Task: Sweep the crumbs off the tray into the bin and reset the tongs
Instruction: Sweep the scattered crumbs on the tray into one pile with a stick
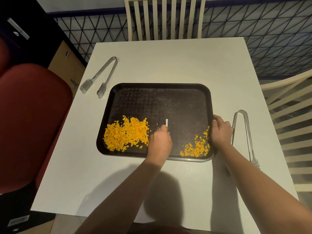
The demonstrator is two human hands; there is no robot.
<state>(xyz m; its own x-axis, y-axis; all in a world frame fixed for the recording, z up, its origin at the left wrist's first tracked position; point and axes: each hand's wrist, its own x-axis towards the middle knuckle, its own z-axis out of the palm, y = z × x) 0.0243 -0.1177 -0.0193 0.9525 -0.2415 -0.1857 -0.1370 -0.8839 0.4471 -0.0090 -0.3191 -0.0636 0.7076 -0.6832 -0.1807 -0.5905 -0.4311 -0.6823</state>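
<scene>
My left grip [159,141] pinches a small white flat scraper [166,122] on the dark rectangular plastic tray [158,89], beside the big orange crumb heap [125,134]; my right grip [221,130] clamps the tray's right rim, near clear plastic tongs [243,132].

White tool [166,122] mostly hidden in left hand [160,144]; right tongs' [243,132] near tips behind right forearm [253,183]; tray's [158,85] right rim under right hand [221,130].

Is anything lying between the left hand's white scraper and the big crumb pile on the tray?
Nothing visible. The left hand holds the white scraper just right of the big crumb pile, with only bare tray floor and a few stray crumbs between them.
</scene>
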